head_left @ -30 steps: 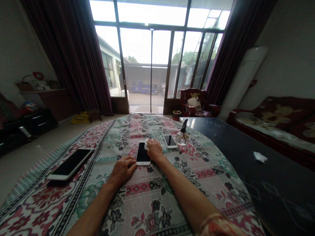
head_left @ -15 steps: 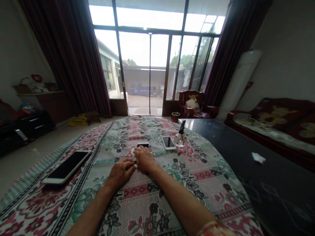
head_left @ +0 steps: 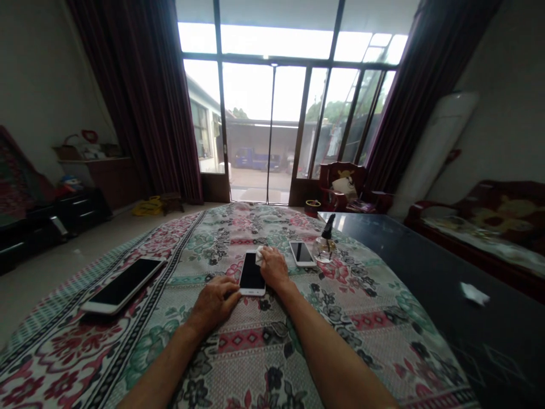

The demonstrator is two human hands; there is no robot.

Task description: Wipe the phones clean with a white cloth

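Note:
A white smartphone (head_left: 252, 278) with a dark screen lies face up on the patterned tablecloth in front of me. My left hand (head_left: 216, 300) is closed at the phone's lower left edge, its thumb and fingertips against the side. A crumpled white tissue (head_left: 259, 255) is pinched in my right hand (head_left: 274, 268) and pressed on the upper right of the screen. Part of the tissue is hidden under the fingers. To the right lie a smaller white phone (head_left: 302, 254) and a clear spray bottle (head_left: 325, 247) with a black nozzle.
A large white-framed tablet or phone (head_left: 123, 285) lies at the left on the floral tablecloth (head_left: 255, 375). A dark glossy table (head_left: 409, 272) adjoins on the right, with a crumpled white piece (head_left: 474, 294) on it. Beyond stand a wooden armchair (head_left: 343, 184) and glass doors.
My right hand with the tissue has moved to the phone's upper right, uncovering most of the screen. My left hand stays by the lower left edge. The whole view has shifted slightly.

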